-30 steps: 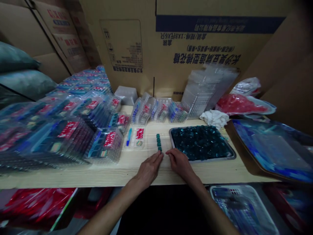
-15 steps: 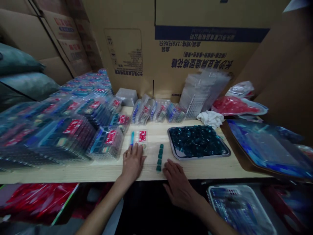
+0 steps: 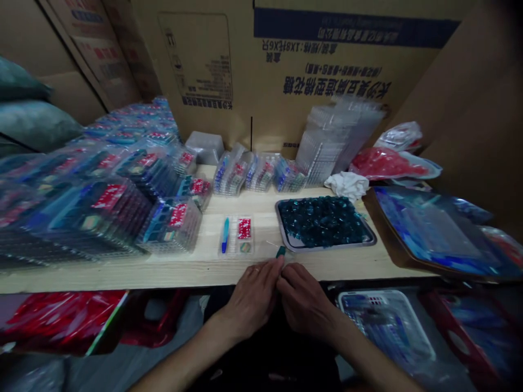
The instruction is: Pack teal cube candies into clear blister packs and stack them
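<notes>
My left hand (image 3: 255, 294) and my right hand (image 3: 304, 296) meet at the table's front edge, fingers curled and pressed together. A small dark green square piece (image 3: 280, 251) pokes out beyond my left fingertips. Anything further between the fingers is hidden, and what the right ones hold cannot be made out. To the left of the hands lies a clear plastic tray (image 3: 235, 249). It contains a blue pen (image 3: 225, 236), a red card with white marks (image 3: 244, 228) and a small greenish piece below it. Behind my right hand stands a metal tray (image 3: 292, 243) heaped with dark green pieces (image 3: 327, 220).
Stacks of filled clear trays (image 3: 118, 218) crowd the left. Smaller filled stacks (image 3: 261, 173) and empty clear trays (image 3: 322, 141) line the back, before a large carton (image 3: 237, 54). A white cloth (image 3: 347, 185) and an open box (image 3: 392, 253) are at right.
Both hands have come together at the table edge, my left one moving right, off the clear tray. The row of green pieces is now mostly hidden by them. The view has tilted slightly downward.
</notes>
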`<state>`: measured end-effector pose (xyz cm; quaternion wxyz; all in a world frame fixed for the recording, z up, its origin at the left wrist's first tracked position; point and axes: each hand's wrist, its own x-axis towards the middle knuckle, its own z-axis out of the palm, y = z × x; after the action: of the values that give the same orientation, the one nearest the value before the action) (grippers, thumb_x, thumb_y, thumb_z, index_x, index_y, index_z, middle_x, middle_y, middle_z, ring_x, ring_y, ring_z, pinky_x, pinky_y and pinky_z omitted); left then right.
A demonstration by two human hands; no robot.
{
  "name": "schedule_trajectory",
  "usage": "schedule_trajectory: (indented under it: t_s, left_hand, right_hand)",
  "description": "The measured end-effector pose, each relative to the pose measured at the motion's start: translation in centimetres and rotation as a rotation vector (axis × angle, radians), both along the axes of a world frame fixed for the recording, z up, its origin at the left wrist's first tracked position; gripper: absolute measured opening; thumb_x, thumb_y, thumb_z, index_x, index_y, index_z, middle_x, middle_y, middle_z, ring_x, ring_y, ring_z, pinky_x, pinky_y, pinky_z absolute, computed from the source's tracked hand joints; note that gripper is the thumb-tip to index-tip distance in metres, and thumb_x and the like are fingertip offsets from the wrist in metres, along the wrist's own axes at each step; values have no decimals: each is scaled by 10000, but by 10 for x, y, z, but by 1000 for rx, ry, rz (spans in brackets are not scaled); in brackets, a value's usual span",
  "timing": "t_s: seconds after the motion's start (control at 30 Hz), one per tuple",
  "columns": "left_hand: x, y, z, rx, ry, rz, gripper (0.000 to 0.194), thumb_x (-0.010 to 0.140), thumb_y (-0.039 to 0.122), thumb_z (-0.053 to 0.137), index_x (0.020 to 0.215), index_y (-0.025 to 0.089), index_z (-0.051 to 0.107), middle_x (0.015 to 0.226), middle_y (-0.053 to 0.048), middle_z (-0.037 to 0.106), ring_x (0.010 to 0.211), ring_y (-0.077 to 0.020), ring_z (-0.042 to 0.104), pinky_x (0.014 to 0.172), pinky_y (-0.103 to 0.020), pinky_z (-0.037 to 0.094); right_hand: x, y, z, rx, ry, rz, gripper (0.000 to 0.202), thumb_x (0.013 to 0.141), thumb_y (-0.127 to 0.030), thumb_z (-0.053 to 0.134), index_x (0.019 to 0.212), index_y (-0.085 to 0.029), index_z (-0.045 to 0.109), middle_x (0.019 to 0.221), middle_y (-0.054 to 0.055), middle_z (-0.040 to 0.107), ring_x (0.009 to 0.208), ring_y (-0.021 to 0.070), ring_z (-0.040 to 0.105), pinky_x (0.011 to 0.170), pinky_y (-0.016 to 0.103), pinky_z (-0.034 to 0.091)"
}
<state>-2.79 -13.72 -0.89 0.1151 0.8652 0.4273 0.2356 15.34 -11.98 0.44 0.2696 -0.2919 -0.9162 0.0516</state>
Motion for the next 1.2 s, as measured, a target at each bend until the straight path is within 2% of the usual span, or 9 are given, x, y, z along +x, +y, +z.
schedule_trajectory:
  t_s: [0.1,0.23,0.33,0.43,0.53,0.73,0.9,1.07,1.2]
  left_hand:
    - [2,19,-6,131,-172,41,687,913,72,432,1544,171,176,1392,-180,568,1268,-232,565,992,-421,518]
    - [-19,33,7,96,-504,218,408,935,107,462,1320,207,550,1298,-114,642,1233,-212,589,1046,-390,481]
    - [-33,38,19,-126,-928,476,326,926,251,570,1249,216,599,1234,-84,664,1118,-197,643,982,-343,510]
    - [-39,44,19,-311,-1286,646,476,881,372,646,1317,220,532,1113,-55,682,935,-153,675,854,-282,539]
    - [-42,50,12,-342,-1391,716,585,820,413,711,1327,220,494,873,15,666,727,-104,639,733,-228,522]
    - [-68,56,-3,-348,-1174,824,459,701,460,771,1011,142,653,847,-17,660,687,-108,582,632,-209,448]
    - [-85,55,-11,-407,-1120,848,613,700,481,749,1159,112,580,867,-55,679,729,-154,624,680,-274,492]
    - [-90,48,-13,-143,-632,843,346,855,427,599,1071,165,666,1025,-86,600,799,-169,604,625,-274,505]
    - [-91,52,-25,-91,-489,709,329,907,322,532,1177,168,640,1075,-98,623,858,-174,645,744,-311,552]
  right_hand:
    - [-5,11,17,71,145,-29,291,814,-12,423,1032,-154,553,964,108,532,942,241,497,808,400,470]
    - [-8,25,12,73,476,-366,414,856,-116,511,1262,-188,483,1186,139,509,1130,282,489,928,486,444]
    - [-22,36,-7,-392,743,-503,397,894,-264,532,1284,-210,481,1130,106,560,1030,248,554,880,443,472]
    - [-55,51,-22,-1000,1034,-395,492,870,-381,555,1316,-208,438,1073,84,618,878,204,617,789,384,500]
    - [-89,74,-28,-1265,1248,-300,695,743,-353,652,1355,-206,355,862,8,642,659,157,596,592,281,457]
    - [-115,123,-29,-1161,1038,-392,697,625,-257,620,1298,-171,463,627,-90,496,509,99,434,470,210,323]
    - [-109,148,-35,-1041,651,-500,666,683,-231,544,1333,-90,502,646,-55,509,576,121,476,542,232,379]
    - [-105,154,-30,-794,311,-509,555,776,-137,479,1322,-70,548,813,45,636,772,179,582,755,282,455]
    - [-107,148,-25,-571,-22,-614,452,834,-147,489,1278,-102,563,1063,155,631,945,245,616,867,335,464]
